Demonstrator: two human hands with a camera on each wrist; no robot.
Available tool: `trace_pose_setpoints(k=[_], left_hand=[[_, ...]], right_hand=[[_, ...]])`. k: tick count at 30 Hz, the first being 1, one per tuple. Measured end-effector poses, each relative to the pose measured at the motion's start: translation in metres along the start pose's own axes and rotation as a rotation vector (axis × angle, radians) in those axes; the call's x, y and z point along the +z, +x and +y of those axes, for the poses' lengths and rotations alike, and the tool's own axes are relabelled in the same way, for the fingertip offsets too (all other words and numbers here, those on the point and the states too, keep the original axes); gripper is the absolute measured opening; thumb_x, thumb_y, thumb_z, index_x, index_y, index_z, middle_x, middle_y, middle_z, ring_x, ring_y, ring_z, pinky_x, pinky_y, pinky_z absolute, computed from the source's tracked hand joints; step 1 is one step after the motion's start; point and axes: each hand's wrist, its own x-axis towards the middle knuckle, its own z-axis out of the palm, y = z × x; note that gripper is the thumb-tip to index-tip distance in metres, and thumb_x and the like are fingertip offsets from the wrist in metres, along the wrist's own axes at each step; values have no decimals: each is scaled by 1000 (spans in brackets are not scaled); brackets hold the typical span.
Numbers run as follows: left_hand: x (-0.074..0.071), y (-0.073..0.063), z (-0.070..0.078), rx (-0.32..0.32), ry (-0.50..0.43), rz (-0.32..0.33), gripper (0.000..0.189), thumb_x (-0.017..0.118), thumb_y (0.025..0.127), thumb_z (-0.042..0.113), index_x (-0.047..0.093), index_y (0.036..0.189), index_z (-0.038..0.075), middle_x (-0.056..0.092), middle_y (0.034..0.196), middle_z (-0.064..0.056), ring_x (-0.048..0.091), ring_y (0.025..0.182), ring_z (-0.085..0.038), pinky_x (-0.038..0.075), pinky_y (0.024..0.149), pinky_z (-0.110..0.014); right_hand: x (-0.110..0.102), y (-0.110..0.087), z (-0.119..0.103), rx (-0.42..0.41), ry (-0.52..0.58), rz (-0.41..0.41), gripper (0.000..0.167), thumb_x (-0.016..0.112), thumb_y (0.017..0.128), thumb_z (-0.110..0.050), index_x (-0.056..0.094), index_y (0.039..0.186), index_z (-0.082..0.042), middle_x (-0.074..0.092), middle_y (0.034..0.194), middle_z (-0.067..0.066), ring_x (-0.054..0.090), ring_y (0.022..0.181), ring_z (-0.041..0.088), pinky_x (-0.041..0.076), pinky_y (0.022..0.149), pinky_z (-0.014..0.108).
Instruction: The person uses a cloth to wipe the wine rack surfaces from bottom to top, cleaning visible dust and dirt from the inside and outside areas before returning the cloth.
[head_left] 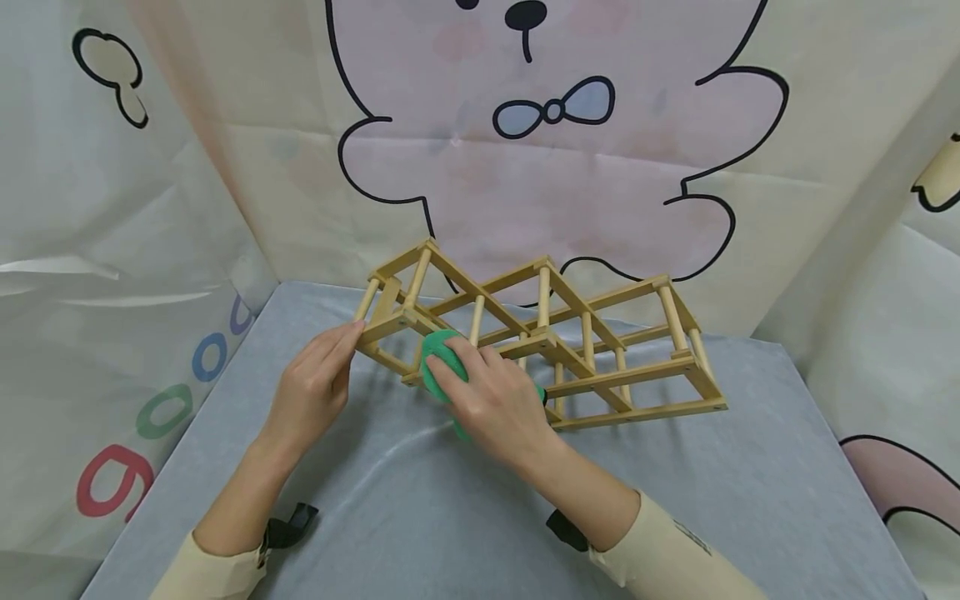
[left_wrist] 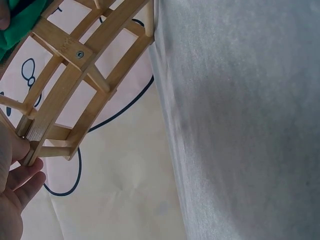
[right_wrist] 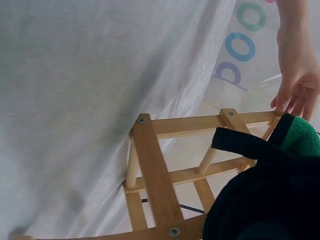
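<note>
A light wooden lattice rack, made of slats and round dowels, stands tilted across the table, its left end raised. My left hand pinches the rack's left end corner; in the left wrist view the thumb and fingers grip a slat's tip. A green cloth is bunched under my right hand, which holds it against the rack's left-middle slats. Dark edging shows on the cloth in the right wrist view, where a large black shape hides most of the right hand's work.
A grey-blue cloth covers the table. Behind it hangs a printed backdrop with a cartoon animal, close to the rack's far side. A side sheet with coloured shapes borders the left. Black straps hang at the wrists.
</note>
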Motion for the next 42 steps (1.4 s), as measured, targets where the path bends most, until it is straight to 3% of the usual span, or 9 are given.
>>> trace_pose_setpoints(k=[5, 12, 18, 25, 31, 38, 42], left_hand=[[0, 0, 0, 3, 6, -13, 52, 64, 90, -22, 63, 139, -6, 70, 123, -26, 69, 109, -44, 56, 99, -49], [2, -1, 0, 14, -8, 27, 59, 65, 85, -26, 63, 140, -4, 71, 123, -24, 69, 108, -43, 57, 96, -52], [2, -2, 0, 16, -17, 47, 62, 66, 82, -28, 64, 139, -4, 71, 122, -24, 69, 107, -44, 57, 94, -51], [4, -1, 0, 36, -22, 71, 68, 68, 79, -30, 63, 140, -3, 71, 121, -23, 70, 105, -44, 58, 93, -51], [3, -1, 1, 20, -18, 53, 66, 67, 81, -29, 63, 141, -2, 71, 121, -23, 69, 106, -44, 57, 95, -49], [3, -1, 0, 13, -10, 23, 64, 67, 83, -27, 62, 142, -2, 71, 121, -24, 69, 106, -43, 58, 94, -50], [3, -1, 1, 20, -18, 52, 68, 68, 80, -29, 63, 141, -1, 71, 120, -23, 70, 104, -44, 59, 91, -51]], right_hand=[[-2, -15, 3, -8, -10, -24, 31, 82, 86, -9, 77, 116, -11, 70, 116, 15, 67, 75, 28, 58, 53, 31], [-4, -36, 9, -37, -21, -37, 40, 89, 79, -10, 77, 117, -9, 71, 117, 17, 68, 73, 28, 62, 57, 33], [-8, -43, 14, -49, -42, -37, 41, 90, 79, -12, 77, 118, -10, 71, 118, 17, 69, 74, 29, 62, 57, 34], [-24, -48, 26, -35, -42, 11, 57, 97, 67, -10, 75, 120, -9, 69, 118, 18, 70, 77, 33, 65, 62, 39], [-43, -52, 36, 19, -36, 46, 53, 95, 71, -9, 76, 120, -8, 69, 119, 20, 71, 83, 37, 66, 69, 45], [-58, -57, 46, 61, 8, 116, 57, 94, 69, -3, 75, 122, -6, 68, 120, 22, 70, 81, 41, 65, 65, 51], [-62, -60, 49, 67, 11, 139, 38, 83, 86, -8, 75, 124, -6, 67, 121, 23, 69, 81, 41, 64, 66, 52]])
